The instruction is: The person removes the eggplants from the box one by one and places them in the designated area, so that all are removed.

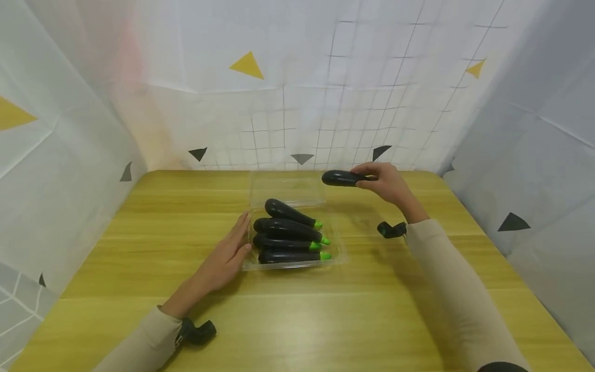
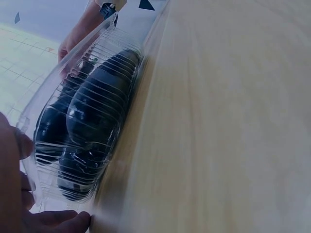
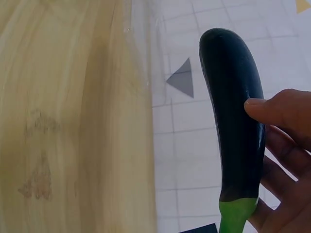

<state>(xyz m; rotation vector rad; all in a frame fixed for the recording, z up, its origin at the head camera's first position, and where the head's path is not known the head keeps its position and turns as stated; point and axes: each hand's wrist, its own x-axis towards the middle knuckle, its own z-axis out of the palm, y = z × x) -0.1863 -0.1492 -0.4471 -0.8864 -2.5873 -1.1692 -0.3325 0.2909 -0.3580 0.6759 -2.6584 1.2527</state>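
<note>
My right hand (image 1: 383,182) holds a dark eggplant (image 1: 341,178) in the air, to the right of and behind a clear plastic clamshell box (image 1: 341,253). In the right wrist view, the thumb and fingers (image 3: 282,114) pinch this eggplant (image 3: 235,116) along its side, its green stem end low in the picture. Several more eggplants (image 1: 290,228) lie crosswise in the box, green stems to the right. My left hand (image 1: 226,262) rests against the box's left side with fairly straight fingers. In the left wrist view, dark eggplants (image 2: 99,104) show through the ribbed plastic wall.
The box's clear lid (image 1: 287,188) is folded back flat on the wooden table (image 1: 297,320). White sheets with grid lines and triangles form a back wall (image 1: 209,119) and side walls around the table. Each wrist carries a black device (image 1: 199,332).
</note>
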